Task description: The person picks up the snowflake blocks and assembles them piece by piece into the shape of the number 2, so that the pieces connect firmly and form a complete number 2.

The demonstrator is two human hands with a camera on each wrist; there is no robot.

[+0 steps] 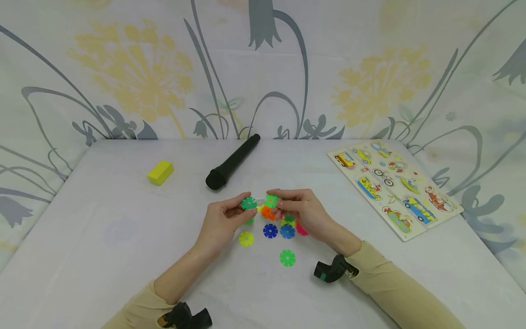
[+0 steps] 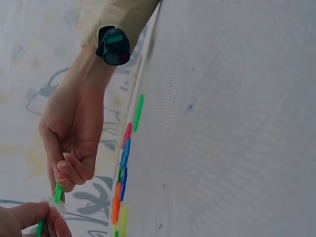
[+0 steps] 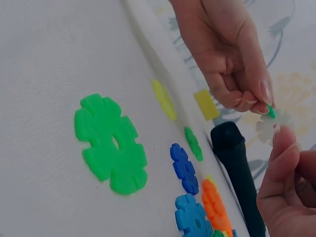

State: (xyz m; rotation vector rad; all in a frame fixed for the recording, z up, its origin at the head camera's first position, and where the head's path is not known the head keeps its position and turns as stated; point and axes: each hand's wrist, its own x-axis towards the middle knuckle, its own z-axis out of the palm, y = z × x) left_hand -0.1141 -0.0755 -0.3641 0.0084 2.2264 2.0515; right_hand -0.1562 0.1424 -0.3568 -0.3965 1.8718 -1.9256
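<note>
My left hand [image 1: 215, 224] pinches a dark green notched plastic disc [image 1: 248, 203] between thumb and fingers. Opposite it, my right hand [image 1: 312, 214] pinches a lighter green flower-shaped disc [image 1: 271, 200]. A translucent white disc [image 3: 274, 124] sits between the two green ones, joined edge to edge with them in the wrist views. Both hands are raised above the table, fingertips close together. Below lie loose discs: a dark blue one [image 1: 270, 230], a light blue one [image 1: 287, 231], an orange one [image 1: 268, 213], a yellow one [image 1: 246, 239] and a green one [image 1: 287, 258]. The right hand partly covers a pink disc [image 1: 302, 229].
Behind the hands a black microphone [image 1: 232, 162] lies slantwise on the white table [image 1: 102, 256]. A yellow block [image 1: 160, 172] is at the back left. On the right lies a puzzle board [image 1: 380, 171] with vehicle pictures. A patterned cloth [image 1: 230, 55] stands behind the table.
</note>
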